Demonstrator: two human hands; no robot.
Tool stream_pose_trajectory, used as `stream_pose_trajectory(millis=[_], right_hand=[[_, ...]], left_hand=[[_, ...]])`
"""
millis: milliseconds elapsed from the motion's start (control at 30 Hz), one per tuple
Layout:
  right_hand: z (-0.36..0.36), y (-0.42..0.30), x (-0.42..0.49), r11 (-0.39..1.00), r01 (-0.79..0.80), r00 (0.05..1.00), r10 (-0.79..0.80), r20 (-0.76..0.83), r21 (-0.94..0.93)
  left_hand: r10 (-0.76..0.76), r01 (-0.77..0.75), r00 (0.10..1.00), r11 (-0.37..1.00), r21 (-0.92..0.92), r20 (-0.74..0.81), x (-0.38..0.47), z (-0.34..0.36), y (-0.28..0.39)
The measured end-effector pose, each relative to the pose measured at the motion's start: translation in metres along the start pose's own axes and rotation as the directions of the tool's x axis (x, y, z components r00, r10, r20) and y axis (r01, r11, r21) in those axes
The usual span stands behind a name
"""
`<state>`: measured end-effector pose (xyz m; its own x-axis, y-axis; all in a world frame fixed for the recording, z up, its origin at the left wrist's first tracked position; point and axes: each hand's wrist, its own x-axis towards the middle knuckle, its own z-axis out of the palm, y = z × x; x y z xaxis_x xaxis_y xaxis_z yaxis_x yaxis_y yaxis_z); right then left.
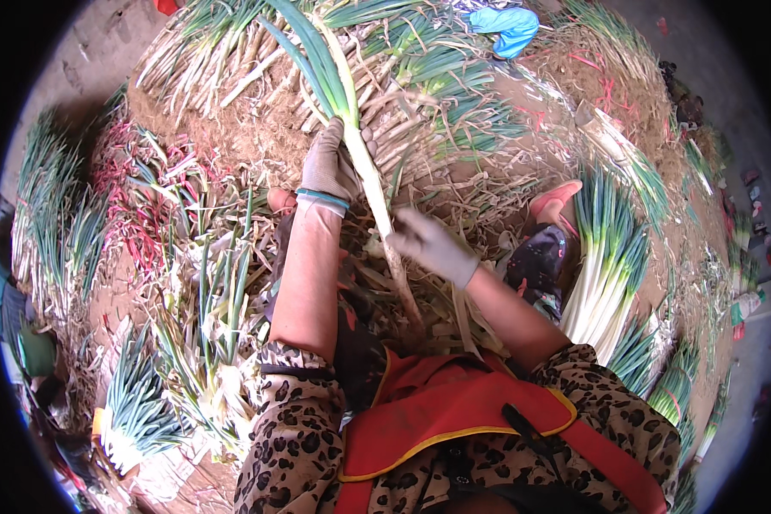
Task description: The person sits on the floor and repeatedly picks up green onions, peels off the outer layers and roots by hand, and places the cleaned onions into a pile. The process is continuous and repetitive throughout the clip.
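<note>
My left hand (pixel 334 160), in a pale knit glove, is closed around a long green onion (pixel 376 193) where its white stalk meets the green leaves. The stalk slants down to its root end between my legs; the leaves reach up to the top of the view. Beside the lower stalk is my right hand (pixel 434 247), also gloved and blurred by motion. Its fingers are apart, with nothing visible in them; whether the fingertips touch the stalk is unclear. Stripped leaves and husks (pixel 450 315) lie below both hands.
Unpeeled green onions (pixel 244 77) lie heaped ahead. A pile of white-stalked ones (pixel 607 270) rests at right, near a pink shoe (pixel 556 199). Loose husks and leaves (pixel 221 360) and red ties (pixel 128 199) are at left. Another person's blue-clad leg (pixel 507 29) shows at the top.
</note>
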<state>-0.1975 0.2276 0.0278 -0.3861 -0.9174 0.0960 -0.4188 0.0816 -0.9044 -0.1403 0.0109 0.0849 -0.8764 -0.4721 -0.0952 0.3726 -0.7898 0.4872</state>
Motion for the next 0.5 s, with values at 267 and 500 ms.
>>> stream_pose_trajectory(millis=[267,500], right_hand=[[0.05,-0.017,-0.033,0.892,-0.155,0.937,0.27,-0.224,0.425],[0.024,-0.054,-0.028,0.89,-0.181,0.936,0.287,-0.203,0.419]], left_hand=[[0.036,-0.023,0.997,0.984,-0.177,0.074,0.002,0.004,0.001],[-0.124,0.119,0.989,0.991,0.067,0.08,-0.005,0.008,-0.019]])
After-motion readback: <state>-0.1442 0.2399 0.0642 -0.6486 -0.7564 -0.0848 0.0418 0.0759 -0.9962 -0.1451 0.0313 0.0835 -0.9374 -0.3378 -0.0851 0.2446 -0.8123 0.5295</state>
